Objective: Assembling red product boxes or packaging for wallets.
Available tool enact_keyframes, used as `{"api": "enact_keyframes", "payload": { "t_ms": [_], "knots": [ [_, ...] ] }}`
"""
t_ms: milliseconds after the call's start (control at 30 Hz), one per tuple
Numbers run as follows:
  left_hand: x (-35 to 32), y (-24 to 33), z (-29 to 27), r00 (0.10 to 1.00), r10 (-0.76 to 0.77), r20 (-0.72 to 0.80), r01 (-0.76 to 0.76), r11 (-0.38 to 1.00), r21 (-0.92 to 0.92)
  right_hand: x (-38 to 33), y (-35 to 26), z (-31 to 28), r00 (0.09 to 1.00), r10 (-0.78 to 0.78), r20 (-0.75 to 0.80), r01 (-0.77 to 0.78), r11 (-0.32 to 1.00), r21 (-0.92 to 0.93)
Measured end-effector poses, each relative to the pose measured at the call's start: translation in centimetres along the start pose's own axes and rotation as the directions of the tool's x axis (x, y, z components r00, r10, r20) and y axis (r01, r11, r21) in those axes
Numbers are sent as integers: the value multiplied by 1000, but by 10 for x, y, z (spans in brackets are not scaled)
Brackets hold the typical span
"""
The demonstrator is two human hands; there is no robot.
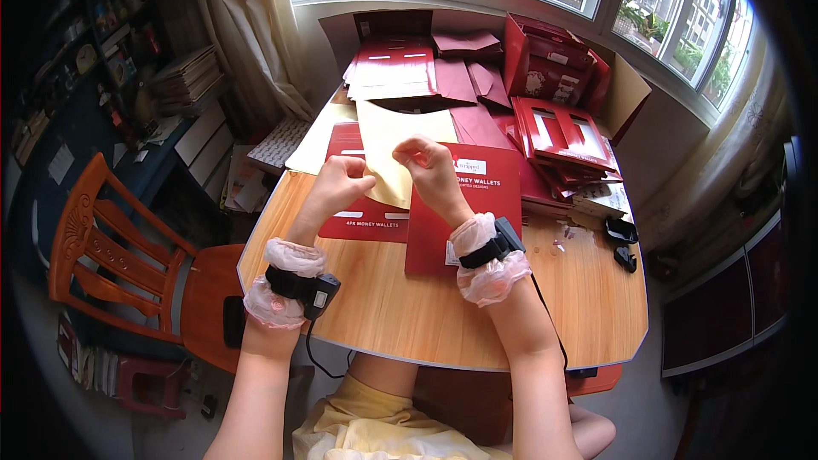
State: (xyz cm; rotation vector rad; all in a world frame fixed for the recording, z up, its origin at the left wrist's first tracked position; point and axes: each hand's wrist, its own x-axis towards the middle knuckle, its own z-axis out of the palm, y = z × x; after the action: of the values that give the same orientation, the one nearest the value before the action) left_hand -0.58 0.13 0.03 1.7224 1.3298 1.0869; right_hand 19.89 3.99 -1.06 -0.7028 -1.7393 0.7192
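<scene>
My left hand (335, 187) is closed, thumb against curled fingers, above a flat red printed card (362, 226). My right hand (433, 177) is pinched closed a short way to its right, over a second red card (464, 204) with a white label near its top. What the fingers hold, if anything, is too small or hidden to make out. Between and behind the hands a pale yellow paper sheet (392, 175) lies curved over the first card. I cannot tell whether either hand touches the sheet. Both wrists carry a strapped black device over a pinkish, puffy cuff.
Red folded card pieces (392, 68) are stacked at the table's back. A red box (554, 60) stands back right, near a pile of red packs (562, 136). Small black objects (622, 230) lie at the table's right edge. A wooden chair (128, 247) stands left.
</scene>
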Motion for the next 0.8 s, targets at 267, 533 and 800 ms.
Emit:
{"api": "enact_keyframes", "payload": {
  "t_ms": [267,533,800],
  "knots": [
    [-14,-4,-14,956,-44,-290,195,832,520,-10,-23,-44,991,98,-97,-99,995,-15],
    [-22,11,32,952,-219,216,159,951,264,-87,-39,-129,975,103,-195,-148,962,-229],
    [-21,9,46,927,-208,313,175,976,132,-136,-18,-132,884,368,-289,-376,926,29]
  ]
}}
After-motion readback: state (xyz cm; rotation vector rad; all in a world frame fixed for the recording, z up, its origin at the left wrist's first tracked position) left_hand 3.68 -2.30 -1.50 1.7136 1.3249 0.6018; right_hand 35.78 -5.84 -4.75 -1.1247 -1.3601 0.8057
